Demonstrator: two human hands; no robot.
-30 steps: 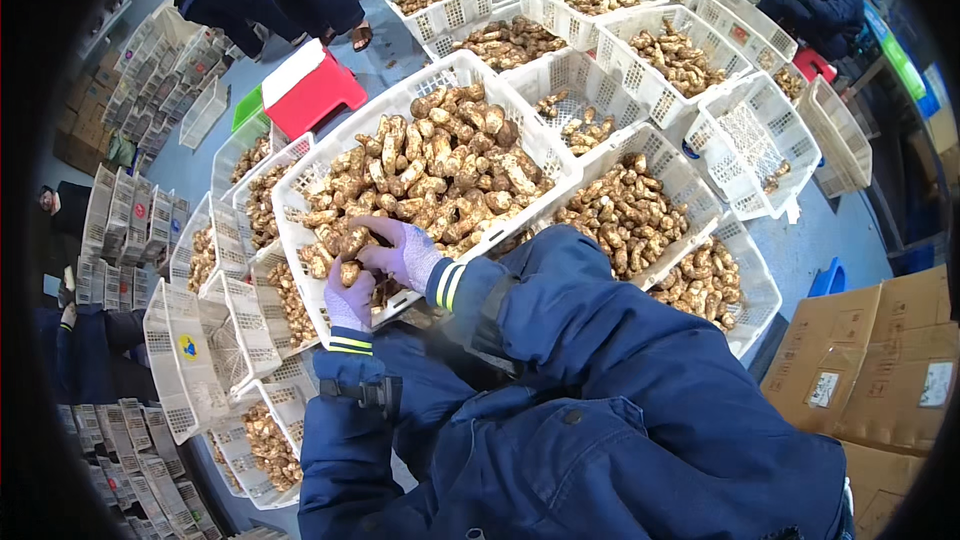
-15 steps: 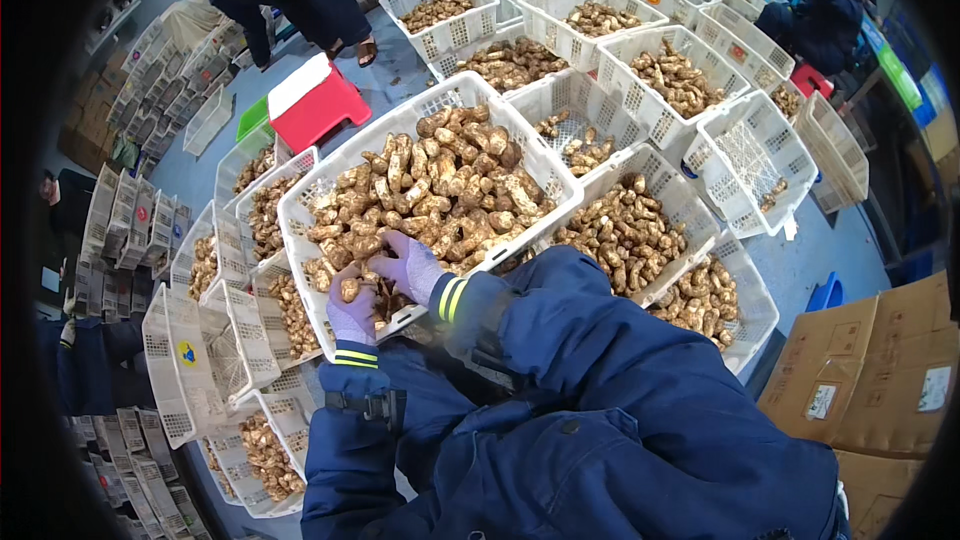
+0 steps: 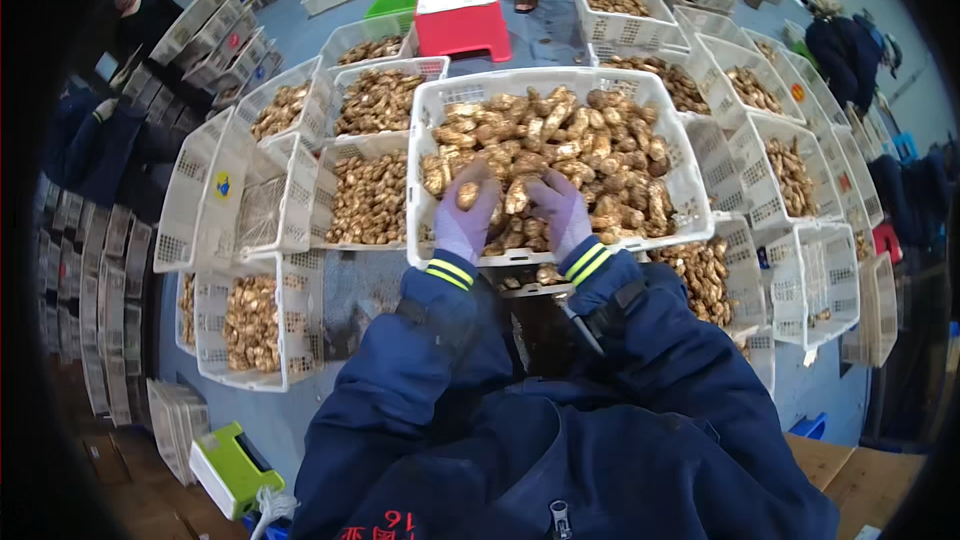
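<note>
Thick brown mushrooms (image 3: 590,155), stubby and soil-stained, are heaped in a white plastic crate (image 3: 690,180) in front of me. Both hands wear thin purple gloves and are over the crate's near edge. My left hand (image 3: 466,225) is closed around a mushroom (image 3: 468,197), whose pale end shows between thumb and fingers. My right hand (image 3: 562,212) is to its right, its fingers closed on another mushroom (image 3: 517,197) with a pale tip. Its fingertips are partly hidden among the pile.
White crates of sorted mushrooms (image 3: 370,195) stand left and right. An empty-looking crate (image 3: 815,280) is at the right. A red stool (image 3: 462,30) with a white top stands beyond. A green-and-white stool (image 3: 232,465) is near left. Other people (image 3: 845,55) are farther off.
My view has swung round and levelled, so the crate appears farther right. My hands, close together before, are more apart; the right has drawn a mushroom up from the pile. The left still holds one.
</note>
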